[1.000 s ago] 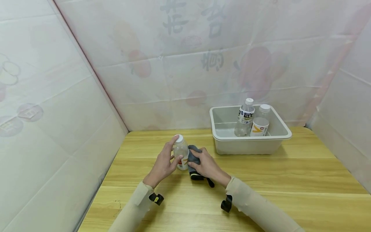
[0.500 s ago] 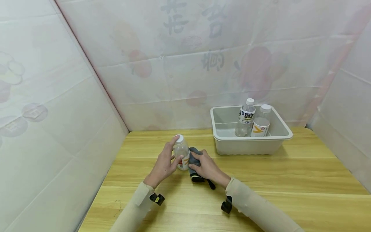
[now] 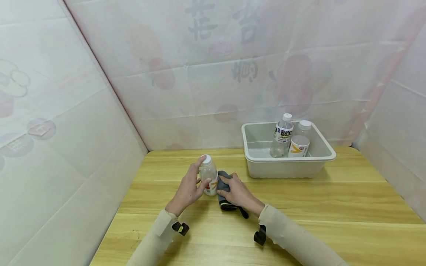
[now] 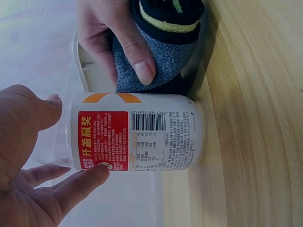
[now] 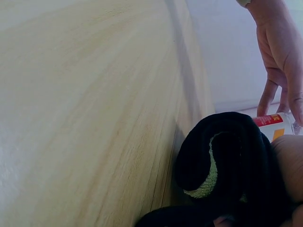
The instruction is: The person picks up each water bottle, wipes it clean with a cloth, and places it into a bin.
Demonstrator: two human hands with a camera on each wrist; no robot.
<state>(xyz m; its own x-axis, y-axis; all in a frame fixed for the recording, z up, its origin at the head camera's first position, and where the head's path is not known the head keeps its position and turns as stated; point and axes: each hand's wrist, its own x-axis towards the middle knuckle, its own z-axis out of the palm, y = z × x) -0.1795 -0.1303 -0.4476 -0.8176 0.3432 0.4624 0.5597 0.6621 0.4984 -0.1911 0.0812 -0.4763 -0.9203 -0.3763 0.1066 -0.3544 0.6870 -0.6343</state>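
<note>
Upright on the table stands a clear plastic bottle with a white cap and a white, red and orange label. My left hand holds it from the left, thumb and fingers about its side and the index finger on the cap. A folded grey towel with a black and yellow edge lies against the bottle's right side. My right hand grips this towel, with the thumb on its near face. In the right wrist view, the towel's rolled black end hides most of the bottle.
A pale grey plastic bin stands at the back right of the wooden table. Inside it are two capped clear bottles, a slim one and a wider one. Printed sheeting walls the back and sides.
The towel and right hand have shifted slightly down along the bottle, toward me. The left hand and the bottle have stayed almost in place.
</note>
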